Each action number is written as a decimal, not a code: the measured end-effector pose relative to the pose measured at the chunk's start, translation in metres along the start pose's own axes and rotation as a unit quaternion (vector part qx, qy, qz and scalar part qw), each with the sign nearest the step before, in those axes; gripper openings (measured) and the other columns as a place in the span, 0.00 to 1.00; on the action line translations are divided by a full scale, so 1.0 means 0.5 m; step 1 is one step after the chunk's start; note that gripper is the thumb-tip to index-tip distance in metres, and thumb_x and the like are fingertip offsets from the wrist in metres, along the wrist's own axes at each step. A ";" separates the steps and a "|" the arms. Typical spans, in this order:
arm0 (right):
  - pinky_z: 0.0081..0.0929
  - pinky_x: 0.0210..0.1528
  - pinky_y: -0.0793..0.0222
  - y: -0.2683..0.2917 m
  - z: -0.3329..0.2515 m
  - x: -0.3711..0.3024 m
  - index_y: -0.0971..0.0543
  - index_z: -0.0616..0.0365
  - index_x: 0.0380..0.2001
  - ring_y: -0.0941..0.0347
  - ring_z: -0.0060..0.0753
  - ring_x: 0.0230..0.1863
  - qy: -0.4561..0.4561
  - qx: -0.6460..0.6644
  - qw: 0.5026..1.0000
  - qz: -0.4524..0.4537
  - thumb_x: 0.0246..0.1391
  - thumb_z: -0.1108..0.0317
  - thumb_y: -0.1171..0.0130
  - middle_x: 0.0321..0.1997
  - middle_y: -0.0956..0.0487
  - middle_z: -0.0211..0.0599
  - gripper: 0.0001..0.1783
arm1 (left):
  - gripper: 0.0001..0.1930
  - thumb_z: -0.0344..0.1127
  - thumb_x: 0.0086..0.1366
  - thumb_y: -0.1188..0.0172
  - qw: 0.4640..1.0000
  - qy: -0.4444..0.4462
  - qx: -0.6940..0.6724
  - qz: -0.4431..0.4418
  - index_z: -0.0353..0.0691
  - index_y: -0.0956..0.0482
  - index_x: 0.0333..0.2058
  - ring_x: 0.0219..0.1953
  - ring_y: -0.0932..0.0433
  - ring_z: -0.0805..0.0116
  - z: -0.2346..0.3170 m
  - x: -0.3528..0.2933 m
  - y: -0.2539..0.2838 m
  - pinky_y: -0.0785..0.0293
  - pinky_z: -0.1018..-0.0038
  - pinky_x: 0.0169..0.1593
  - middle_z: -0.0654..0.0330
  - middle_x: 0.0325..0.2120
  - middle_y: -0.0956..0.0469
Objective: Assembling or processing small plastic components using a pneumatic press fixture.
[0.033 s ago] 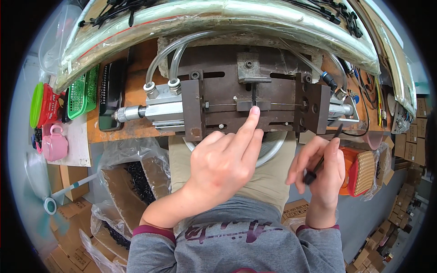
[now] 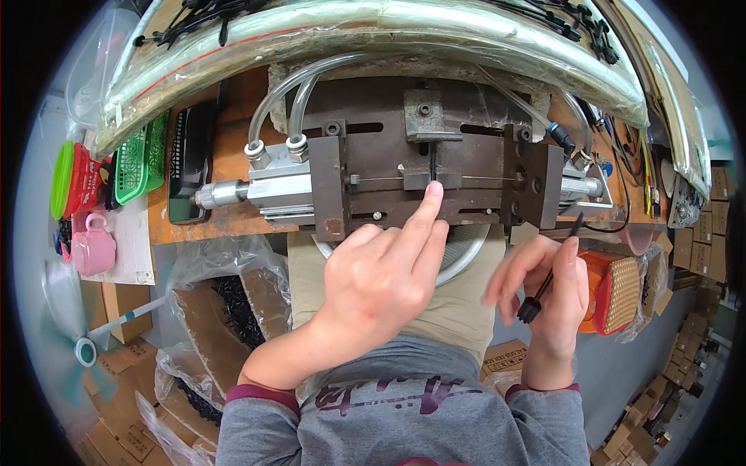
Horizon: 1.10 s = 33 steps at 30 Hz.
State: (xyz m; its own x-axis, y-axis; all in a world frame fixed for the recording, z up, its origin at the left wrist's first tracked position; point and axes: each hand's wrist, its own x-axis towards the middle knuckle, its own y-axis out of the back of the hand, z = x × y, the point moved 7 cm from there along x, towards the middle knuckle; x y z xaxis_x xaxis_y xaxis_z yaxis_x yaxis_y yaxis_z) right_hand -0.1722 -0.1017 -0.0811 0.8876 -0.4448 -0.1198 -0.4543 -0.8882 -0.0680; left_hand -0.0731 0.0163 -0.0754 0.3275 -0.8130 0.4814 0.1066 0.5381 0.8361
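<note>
My left hand [image 2: 385, 268] reaches over a dark metal clamping fixture [image 2: 381, 210]. Its stretched index finger rests its tip on the front end of a thin black rod [image 2: 434, 161] set in a small grey block [image 2: 416, 181] at mid-fixture; the other fingers are loosely bent and hold nothing. Off to the right, my right hand [image 2: 556, 291] is closed on a thin black plastic stick [image 2: 530, 310] with a wider, pronged lower end. The stick slants between the fingers, its narrow end pointing up toward the fixture's right side.
Air cylinders [image 2: 281, 190] with clear hoses [image 2: 268, 101] flank the fixture. Plastic-wrapped padding [image 2: 373, 35] curves behind it, with black parts on top. A green basket [image 2: 140, 167] and pink cup [image 2: 95, 247] stand left. Below, a plastic-lined carton [image 2: 206, 322] holds black pieces; an orange-red container [image 2: 602, 295] is right.
The stick in my right hand has turned slightly, so its pronged end now shows more clearly. My right fingers have shifted a little left. The left hand stays in place.
</note>
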 end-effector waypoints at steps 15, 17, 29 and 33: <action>0.08 0.20 0.47 -0.018 -0.084 0.096 0.29 0.58 0.40 0.37 0.07 0.20 0.053 -0.068 0.996 0.021 0.61 0.67 0.42 0.21 0.30 0.20 0.10 | 0.18 0.27 0.43 0.28 0.966 -0.019 -0.253 0.054 0.34 0.17 0.37 0.31 0.18 0.64 0.009 -0.004 0.083 0.22 0.75 0.32 0.53 0.39 0.19; 0.10 0.22 0.48 0.022 -0.174 0.127 0.24 0.56 0.36 0.39 0.07 0.20 0.265 -0.315 0.903 0.126 0.51 0.68 0.32 0.22 0.28 0.18 0.12 | 0.17 0.26 0.42 0.28 0.976 0.014 -0.207 0.065 0.34 0.17 0.35 0.32 0.18 0.62 -0.004 -0.004 0.079 0.22 0.73 0.33 0.52 0.41 0.19; 0.35 0.42 0.25 -0.021 -0.258 0.431 0.24 0.62 0.39 0.22 0.42 0.43 0.199 -0.868 0.451 -0.056 0.53 0.74 0.47 0.39 0.21 0.44 0.10 | 0.12 0.30 0.46 0.30 0.998 0.010 -0.057 0.025 0.36 0.21 0.32 0.28 0.20 0.65 -0.005 0.005 0.000 0.24 0.74 0.32 0.50 0.49 0.22; 0.36 0.44 0.25 -0.033 -0.254 0.443 0.24 0.63 0.38 0.23 0.44 0.44 0.207 -0.876 0.427 -0.085 0.54 0.74 0.47 0.39 0.21 0.46 0.09 | 0.12 0.31 0.46 0.30 0.998 0.016 -0.055 0.016 0.37 0.21 0.31 0.26 0.20 0.67 -0.006 0.003 -0.003 0.25 0.76 0.31 0.52 0.50 0.22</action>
State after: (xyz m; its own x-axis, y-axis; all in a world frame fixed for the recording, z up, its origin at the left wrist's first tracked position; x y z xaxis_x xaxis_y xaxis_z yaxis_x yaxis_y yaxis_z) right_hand 0.0414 -0.2000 0.0191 0.9986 -0.0159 -0.0514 0.0520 0.5280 0.8476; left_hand -0.0698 0.0148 -0.0769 0.3623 -0.7884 0.4971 0.1976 0.5862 0.7857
